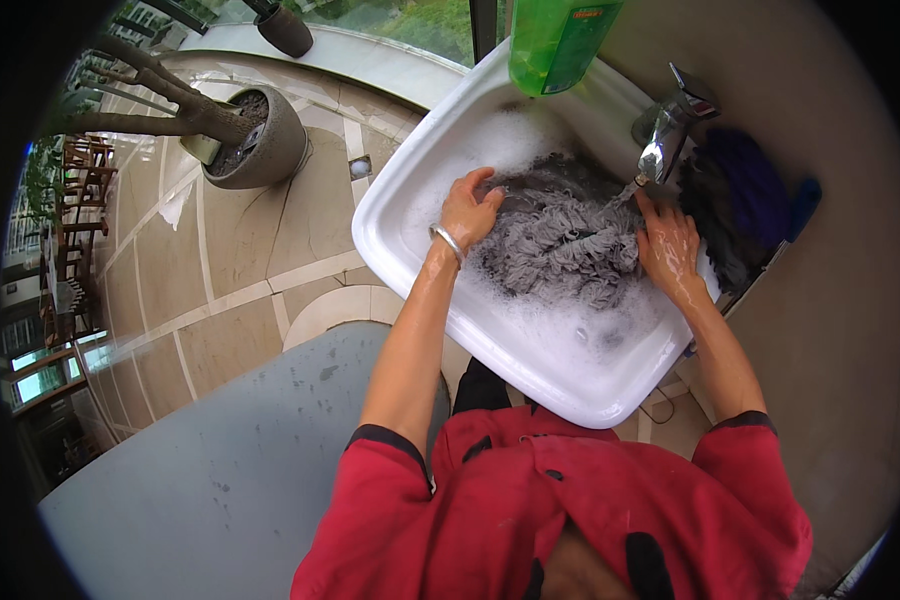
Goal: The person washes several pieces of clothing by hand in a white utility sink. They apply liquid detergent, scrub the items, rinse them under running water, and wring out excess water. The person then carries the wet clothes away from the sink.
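A grey looped-yarn mop head [570,244] lies soaked in the white washbasin [401,217], among suds and dark water. Water runs onto it from the chrome faucet [656,154]. At the mop head's left side, my left hand [471,210] has thumb and fingers apart and grips nothing; a silver bangle circles that wrist. My right hand [669,244], wet and spread, is at the mop head's right edge, just below the spout. Its fingertips are close to the stream and its thumb is by the yarn.
A green detergent bottle [562,45] stands at the basin's far rim. Right of the faucet lie dark and purple fabric items [742,195] with a blue handle [804,210]. A grey tabletop [255,457] is at lower left. A potted tree [259,142] stands on the tiled floor [225,247].
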{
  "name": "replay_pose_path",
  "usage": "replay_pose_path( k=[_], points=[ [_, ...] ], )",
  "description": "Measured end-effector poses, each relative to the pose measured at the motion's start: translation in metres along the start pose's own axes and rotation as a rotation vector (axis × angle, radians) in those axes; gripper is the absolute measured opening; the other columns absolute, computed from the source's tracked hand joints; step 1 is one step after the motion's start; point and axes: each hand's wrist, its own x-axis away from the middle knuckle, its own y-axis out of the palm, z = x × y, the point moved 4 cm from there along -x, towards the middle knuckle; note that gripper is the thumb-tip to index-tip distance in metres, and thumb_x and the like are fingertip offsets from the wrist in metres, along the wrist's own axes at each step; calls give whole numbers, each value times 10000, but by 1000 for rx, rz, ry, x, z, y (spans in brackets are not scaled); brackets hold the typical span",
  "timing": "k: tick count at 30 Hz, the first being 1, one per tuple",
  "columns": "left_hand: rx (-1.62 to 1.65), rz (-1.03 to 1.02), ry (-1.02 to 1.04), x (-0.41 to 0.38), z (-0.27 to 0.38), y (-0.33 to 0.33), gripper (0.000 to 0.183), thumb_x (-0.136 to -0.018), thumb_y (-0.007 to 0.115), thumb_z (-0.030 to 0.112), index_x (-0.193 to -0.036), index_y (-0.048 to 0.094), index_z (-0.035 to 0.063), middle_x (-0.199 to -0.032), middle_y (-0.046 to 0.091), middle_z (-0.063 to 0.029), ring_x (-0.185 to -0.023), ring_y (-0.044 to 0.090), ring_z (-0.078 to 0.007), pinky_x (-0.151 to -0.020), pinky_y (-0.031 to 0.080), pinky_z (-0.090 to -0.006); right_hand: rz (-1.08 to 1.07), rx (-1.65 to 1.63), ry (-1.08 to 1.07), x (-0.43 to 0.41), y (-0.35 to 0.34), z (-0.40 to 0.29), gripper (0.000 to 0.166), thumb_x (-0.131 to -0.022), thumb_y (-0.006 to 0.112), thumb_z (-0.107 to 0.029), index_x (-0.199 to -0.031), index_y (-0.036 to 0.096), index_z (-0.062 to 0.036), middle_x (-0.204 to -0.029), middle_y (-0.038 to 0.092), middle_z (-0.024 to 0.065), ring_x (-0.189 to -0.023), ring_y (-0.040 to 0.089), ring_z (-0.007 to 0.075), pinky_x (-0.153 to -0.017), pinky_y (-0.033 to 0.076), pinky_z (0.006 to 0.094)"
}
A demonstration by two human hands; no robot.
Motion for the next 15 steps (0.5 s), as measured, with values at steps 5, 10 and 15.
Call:
replay_pose_path(
  k=[5,10,15],
  points=[
    [185,280,-209,55,-23,11,563,-874,622,243,-1372,446,47,-1353,451,-223,-1283,412,-335,-1070,345,-404,50,-87,-447,14,25,-91,683,-798,731,-306,-1411,449,-198,-1418,403,198,-1301,400,343,-1000,388,492],
    [390,234,-421,91,-24,48,749,-896,595,356,-1489,260,45,-1487,309,-231,-1377,291,-361,-1104,296,-440,-465,-106,-121,-45,98,-101,721,-785,704,-467,-1387,468,-148,-1249,570,244,-1175,546,368,-961,443,501],
    [901,142,-811,80,-38,80,796,-909,464,569,-1492,274,62,-1534,278,-156,-1417,243,-307,-1134,236,-488,-207,-766,107,-82,115,-56,696,-795,685,-517,-1307,540,-68,-1184,628,238,-1119,603,354,-962,464,434]
  ],
)
